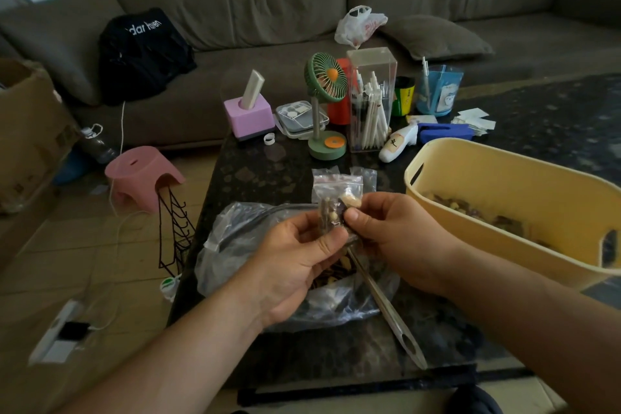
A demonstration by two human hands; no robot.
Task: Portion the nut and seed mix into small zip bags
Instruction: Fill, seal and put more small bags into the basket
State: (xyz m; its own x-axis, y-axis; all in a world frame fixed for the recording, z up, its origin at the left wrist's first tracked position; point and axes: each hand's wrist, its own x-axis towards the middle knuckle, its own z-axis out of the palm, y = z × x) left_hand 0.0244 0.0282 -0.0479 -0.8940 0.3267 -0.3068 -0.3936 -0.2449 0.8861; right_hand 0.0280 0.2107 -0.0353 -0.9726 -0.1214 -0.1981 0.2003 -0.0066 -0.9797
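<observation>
Dark worktop point(262, 175); yellow tub point(524, 198) with mix right of the hands; big clear bag point(235, 245) under them, spoon point(386, 309) lying in it. Left hand point(295, 265) and right hand point(400, 239) both pinch small zip bag point(337, 198), partly filled, upright between them

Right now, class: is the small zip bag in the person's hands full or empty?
Partly filled. Nuts show through the clear small zip bag pinched between the left hand and right hand; its top part looks empty.
</observation>
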